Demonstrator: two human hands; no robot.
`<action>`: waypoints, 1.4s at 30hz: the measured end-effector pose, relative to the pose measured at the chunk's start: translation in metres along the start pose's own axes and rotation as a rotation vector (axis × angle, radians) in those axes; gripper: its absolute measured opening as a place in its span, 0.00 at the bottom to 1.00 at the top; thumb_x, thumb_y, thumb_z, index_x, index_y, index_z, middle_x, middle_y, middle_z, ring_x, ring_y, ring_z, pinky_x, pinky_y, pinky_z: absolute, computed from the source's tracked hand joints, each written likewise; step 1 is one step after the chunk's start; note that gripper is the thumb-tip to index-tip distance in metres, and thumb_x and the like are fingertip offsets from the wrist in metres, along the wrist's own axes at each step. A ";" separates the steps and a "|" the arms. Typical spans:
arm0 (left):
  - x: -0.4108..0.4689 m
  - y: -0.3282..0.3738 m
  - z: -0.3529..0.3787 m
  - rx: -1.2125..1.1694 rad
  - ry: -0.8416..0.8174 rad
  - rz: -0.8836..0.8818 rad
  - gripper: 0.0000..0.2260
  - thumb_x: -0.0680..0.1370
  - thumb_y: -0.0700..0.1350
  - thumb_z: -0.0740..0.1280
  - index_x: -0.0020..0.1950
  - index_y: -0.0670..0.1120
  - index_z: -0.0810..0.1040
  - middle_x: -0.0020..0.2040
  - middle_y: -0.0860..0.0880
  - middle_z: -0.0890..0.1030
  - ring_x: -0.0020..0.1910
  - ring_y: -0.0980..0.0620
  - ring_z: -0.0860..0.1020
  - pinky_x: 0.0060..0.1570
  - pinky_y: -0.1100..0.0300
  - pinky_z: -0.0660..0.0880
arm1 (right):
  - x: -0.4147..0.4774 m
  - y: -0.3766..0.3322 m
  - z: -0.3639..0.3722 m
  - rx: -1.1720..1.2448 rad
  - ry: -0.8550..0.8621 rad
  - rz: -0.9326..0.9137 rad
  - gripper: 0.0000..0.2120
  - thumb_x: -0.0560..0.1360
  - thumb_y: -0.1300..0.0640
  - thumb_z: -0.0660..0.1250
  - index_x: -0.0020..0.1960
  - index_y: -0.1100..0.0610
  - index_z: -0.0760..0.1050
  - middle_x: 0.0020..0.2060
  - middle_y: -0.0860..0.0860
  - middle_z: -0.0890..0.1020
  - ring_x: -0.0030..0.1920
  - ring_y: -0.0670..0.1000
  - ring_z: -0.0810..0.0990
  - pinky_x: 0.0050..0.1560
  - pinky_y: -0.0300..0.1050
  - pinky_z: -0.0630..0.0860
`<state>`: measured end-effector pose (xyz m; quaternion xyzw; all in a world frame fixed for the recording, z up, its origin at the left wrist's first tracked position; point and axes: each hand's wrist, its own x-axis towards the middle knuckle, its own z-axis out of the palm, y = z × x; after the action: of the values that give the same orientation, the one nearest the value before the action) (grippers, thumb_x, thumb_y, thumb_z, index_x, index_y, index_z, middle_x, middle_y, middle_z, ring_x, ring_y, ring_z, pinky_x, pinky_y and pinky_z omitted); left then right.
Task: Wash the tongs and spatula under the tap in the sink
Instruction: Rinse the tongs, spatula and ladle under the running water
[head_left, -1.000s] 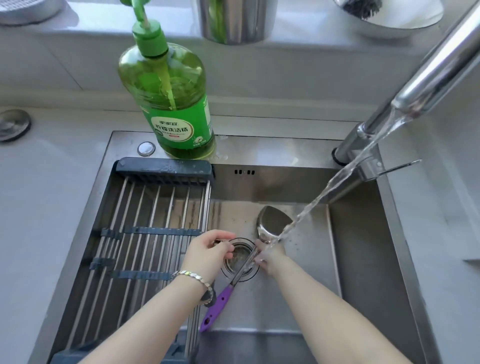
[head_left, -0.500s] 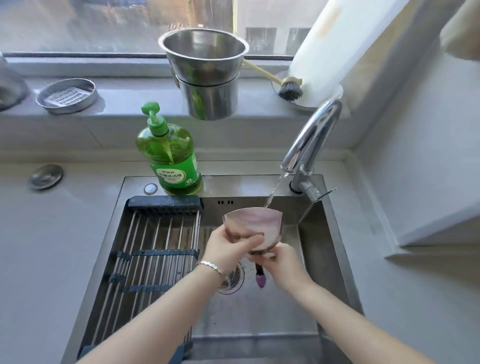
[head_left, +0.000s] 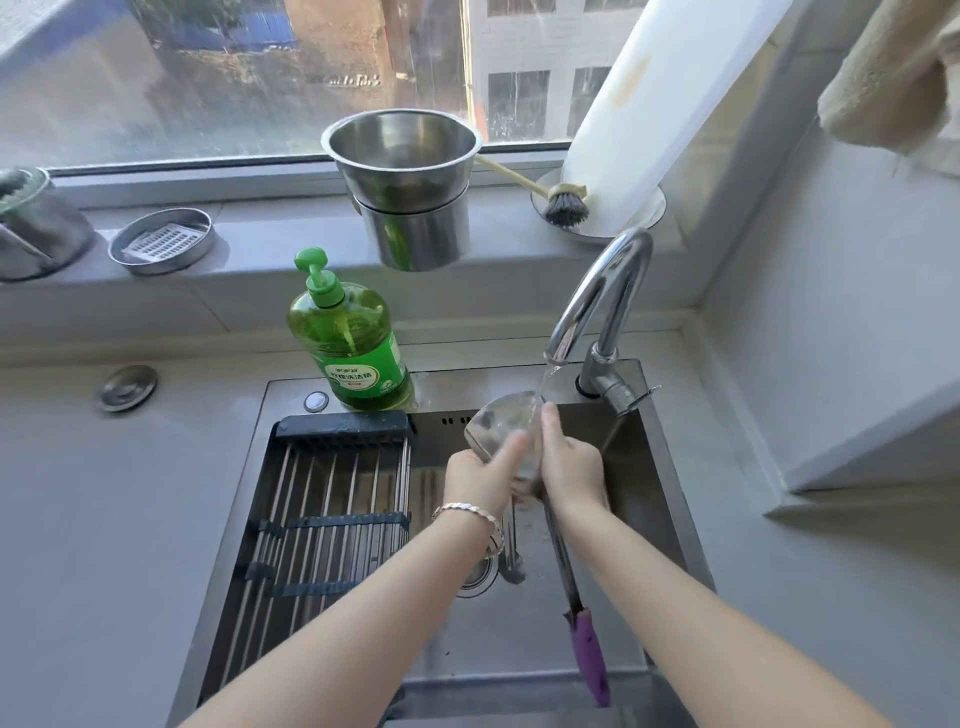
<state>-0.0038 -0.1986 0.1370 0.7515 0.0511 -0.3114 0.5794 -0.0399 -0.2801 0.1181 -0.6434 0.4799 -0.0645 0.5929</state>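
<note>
I have the steel spatula with a purple handle lifted over the stainless steel sink, blade up and handle slanting down toward me between my forearms. My left hand grips the lower part of the blade, thumb laid across its face; this hand is a little blurred. My right hand is wrapped round the neck just beneath the blade, with one finger pointing straight up along the blade's right edge. My two hands are close together, both clamped on the spatula.

A thin stream of water falls from the curved chrome tap onto the top of the blade. Below my left wrist, next to the round drain, lies a slim steel piece that may be the tongs; it is too hidden to tell.

A dark-framed steel roll-up drying rack covers the left half of the sink. A green pump bottle of dish soap stands on the sink's back rim, and the grey worktop runs off to the left.
</note>
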 end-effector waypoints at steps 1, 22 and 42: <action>-0.001 0.001 -0.003 0.032 -0.018 0.010 0.08 0.68 0.45 0.74 0.32 0.46 0.77 0.29 0.49 0.78 0.27 0.55 0.76 0.29 0.66 0.74 | 0.001 -0.004 0.000 -0.020 -0.011 0.023 0.29 0.76 0.38 0.56 0.34 0.62 0.75 0.28 0.54 0.78 0.30 0.52 0.75 0.32 0.42 0.68; -0.007 0.017 -0.023 -0.249 0.128 -0.176 0.25 0.80 0.58 0.51 0.61 0.40 0.74 0.47 0.43 0.79 0.46 0.42 0.79 0.45 0.55 0.74 | -0.025 0.010 0.012 -0.709 -0.209 -1.011 0.30 0.80 0.43 0.40 0.72 0.59 0.65 0.71 0.54 0.67 0.74 0.50 0.57 0.73 0.46 0.48; 0.000 0.037 -0.039 -0.447 0.317 -0.092 0.19 0.80 0.57 0.55 0.58 0.42 0.69 0.43 0.43 0.76 0.31 0.46 0.76 0.32 0.56 0.79 | -0.001 0.006 0.005 -0.255 -0.219 -0.507 0.15 0.80 0.50 0.57 0.55 0.58 0.78 0.54 0.52 0.74 0.56 0.45 0.72 0.55 0.36 0.65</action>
<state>0.0285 -0.1757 0.1735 0.6413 0.2425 -0.1968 0.7009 -0.0404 -0.2749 0.1119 -0.8151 0.2414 -0.0802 0.5206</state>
